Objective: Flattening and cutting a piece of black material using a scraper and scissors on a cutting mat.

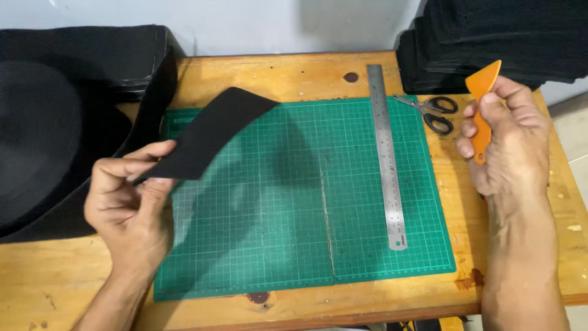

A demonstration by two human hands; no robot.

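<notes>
Nearest you, the wooden table (55,282) carries a green cutting mat (294,245) with a grid and a worn crease running down its middle. Your left hand (131,205) hovers over the mat's left edge, thumb and fingers pinching the near end of a black fabric strip (211,132) that rises off the mat and points up toward the far side. Your right hand (508,144) is raised over the table's right edge, fingers curled tight round an orange plastic tool (482,92), its broad pointed tip up. A steel ruler (387,159) lies lengthwise on the mat's right part. Beyond it, black-handled scissors (432,111) rest at the mat's far corner. Black fabric stacks (502,37) sit farthest back
</notes>
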